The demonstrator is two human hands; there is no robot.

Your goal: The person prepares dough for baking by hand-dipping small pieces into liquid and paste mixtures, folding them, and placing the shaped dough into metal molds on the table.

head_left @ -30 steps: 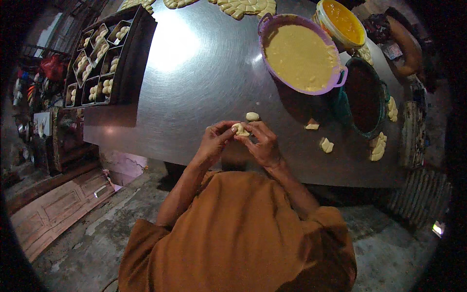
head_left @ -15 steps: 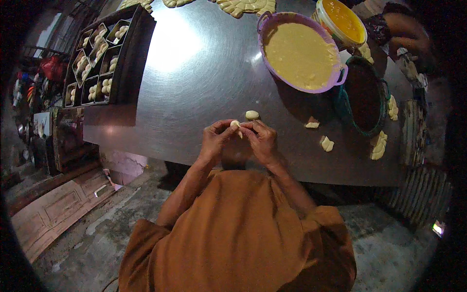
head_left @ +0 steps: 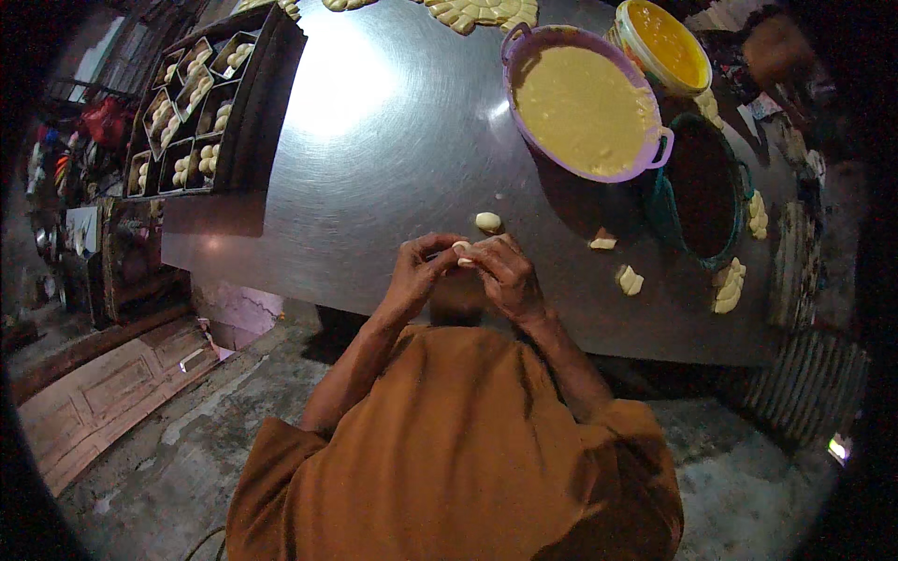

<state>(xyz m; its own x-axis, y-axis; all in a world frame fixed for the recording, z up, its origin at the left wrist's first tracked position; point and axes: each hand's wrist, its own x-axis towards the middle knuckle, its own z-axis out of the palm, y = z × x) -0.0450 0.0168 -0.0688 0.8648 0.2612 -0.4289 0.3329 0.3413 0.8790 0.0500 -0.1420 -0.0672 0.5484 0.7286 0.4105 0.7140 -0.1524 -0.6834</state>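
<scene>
Between the fingertips of both hands is a small piece of pale dough [head_left: 462, 249], partly covered by the fingers. My left hand [head_left: 418, 266] pinches it from the left, and my right hand [head_left: 508, 273] grips it from the right with bent fingers. The two hands meet over the near edge of a metal table [head_left: 393, 178]. Just beyond the right hand's knuckles, a smooth dough ball [head_left: 487, 222] rests on the tabletop, apart from the fingers.
At the far left a dark tray [head_left: 251, 117] carries small tins of dough balls. To the right stand a purple basin [head_left: 580, 112] of pale yellow mixture, a bucket [head_left: 662, 47] with orange-yellow contents and a dark green basket [head_left: 666, 210]. Dough scraps [head_left: 630, 280] lie nearby.
The right-hand fingers have curled further over the dough piece, and the strip that hung below it no longer shows. Both hands stay close together in nearly the same place.
</scene>
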